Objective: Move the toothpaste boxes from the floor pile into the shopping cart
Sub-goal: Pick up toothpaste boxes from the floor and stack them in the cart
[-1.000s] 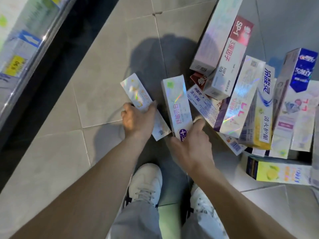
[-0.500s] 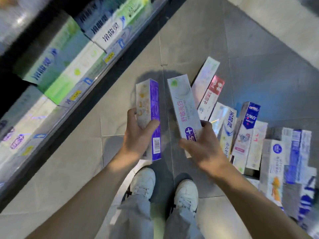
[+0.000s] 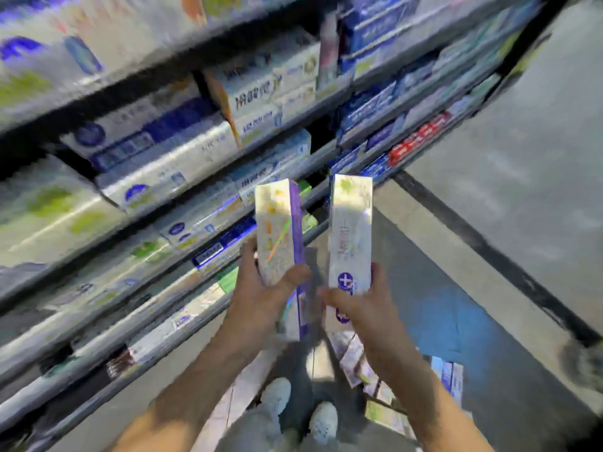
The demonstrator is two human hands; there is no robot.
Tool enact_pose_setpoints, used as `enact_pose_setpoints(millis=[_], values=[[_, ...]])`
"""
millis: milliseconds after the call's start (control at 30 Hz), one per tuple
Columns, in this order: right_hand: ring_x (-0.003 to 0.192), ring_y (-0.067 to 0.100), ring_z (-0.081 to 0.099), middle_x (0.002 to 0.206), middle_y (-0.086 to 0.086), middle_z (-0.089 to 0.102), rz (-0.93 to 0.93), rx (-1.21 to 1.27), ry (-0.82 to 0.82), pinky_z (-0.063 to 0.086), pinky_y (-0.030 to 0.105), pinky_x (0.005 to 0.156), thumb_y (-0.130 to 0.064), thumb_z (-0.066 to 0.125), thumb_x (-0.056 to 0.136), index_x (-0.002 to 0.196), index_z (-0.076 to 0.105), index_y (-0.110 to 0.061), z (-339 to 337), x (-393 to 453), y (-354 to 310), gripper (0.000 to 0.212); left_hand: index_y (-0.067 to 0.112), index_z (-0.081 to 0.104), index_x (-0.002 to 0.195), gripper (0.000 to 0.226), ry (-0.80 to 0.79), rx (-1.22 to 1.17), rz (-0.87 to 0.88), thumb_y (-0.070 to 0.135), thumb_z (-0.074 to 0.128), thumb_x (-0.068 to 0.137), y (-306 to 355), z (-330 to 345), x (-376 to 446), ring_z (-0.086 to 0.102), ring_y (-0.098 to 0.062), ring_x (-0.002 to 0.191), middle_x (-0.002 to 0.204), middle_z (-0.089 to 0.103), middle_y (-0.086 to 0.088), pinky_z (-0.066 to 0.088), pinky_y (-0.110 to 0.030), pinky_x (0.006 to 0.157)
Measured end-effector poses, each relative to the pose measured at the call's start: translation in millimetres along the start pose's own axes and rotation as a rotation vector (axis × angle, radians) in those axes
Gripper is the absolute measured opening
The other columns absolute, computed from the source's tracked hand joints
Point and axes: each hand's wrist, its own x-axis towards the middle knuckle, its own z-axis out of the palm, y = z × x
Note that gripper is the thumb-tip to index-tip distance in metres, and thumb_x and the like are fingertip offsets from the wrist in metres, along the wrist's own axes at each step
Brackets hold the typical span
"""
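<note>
My left hand grips a white and purple toothpaste box upright; my right hand grips a second white toothpaste box just beside it. Both are raised before blurred store shelves. More boxes lie on the floor near my shoes.
</note>
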Motion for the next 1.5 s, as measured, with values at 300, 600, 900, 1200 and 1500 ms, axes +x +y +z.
enact_pose_setpoints(millis=[300, 600, 900, 1200, 1500], values=[[0.066, 0.001, 0.064, 0.096, 0.002, 0.069, -0.274, -0.08, -0.224, 0.049, 0.016, 0.057, -0.034, 0.083, 0.062, 0.117, 0.049, -0.018, 26.6, -106.6, -149.3, 0.067, 0.027, 0.056, 0.125, 0.07, 0.234, -0.199, 0.153, 0.017, 0.09, 0.064, 142.6, -69.4, -103.9, 0.071, 0.001, 0.085, 0.107, 0.075, 0.01, 0.053, -0.017, 0.063], [0.069, -0.006, 0.066, 0.108, -0.002, 0.067, -0.342, -0.357, -0.688, 0.048, 0.011, 0.055, -0.022, 0.084, 0.08, 0.125, 0.045, -0.024, 64.8, -175.9, -151.0, 0.059, 0.017, 0.064, 0.117, 0.075, 0.774, -0.471, 0.109, 0.038, 0.098, 0.054, 129.6, -105.2, -253.3, 0.073, -0.027, 0.095, 0.102, 0.077, -0.002, 0.057, -0.047, 0.088], [0.07, -0.001, 0.066, 0.102, 0.0, 0.068, -0.298, -0.63, -1.37, 0.049, 0.014, 0.058, -0.04, 0.08, 0.065, 0.115, 0.049, -0.024, 133.3, -334.7, -68.1, 0.061, 0.011, 0.057, 0.12, 0.083, 1.543, -0.672, 0.066, 0.041, 0.091, 0.05, 40.4, -117.9, -480.5, 0.072, -0.025, 0.09, 0.107, 0.074, -0.009, 0.058, -0.05, 0.08], [0.058, 0.005, 0.063, 0.09, 0.008, 0.066, -0.205, -0.821, -1.855, 0.049, 0.018, 0.052, -0.03, 0.08, 0.056, 0.116, 0.049, -0.013, 141.1, -553.8, 64.0, 0.069, 0.016, 0.062, 0.115, 0.066, 1.994, -0.776, 0.161, 0.027, 0.091, 0.057, -56.8, -82.3, -703.0, 0.073, -0.011, 0.085, 0.102, 0.077, 0.0, 0.056, -0.025, 0.068], [0.059, 0.011, 0.054, 0.071, -0.008, 0.067, -0.136, -0.919, -1.999, 0.046, 0.02, 0.053, -0.035, 0.079, 0.062, 0.111, 0.052, -0.017, 117.5, -747.2, 195.8, 0.059, 0.024, 0.062, 0.119, 0.081, 2.133, -0.807, 0.086, 0.056, 0.086, 0.049, -146.0, -67.6, -903.5, 0.071, -0.017, 0.092, 0.109, 0.075, 0.001, 0.055, -0.037, 0.078]])
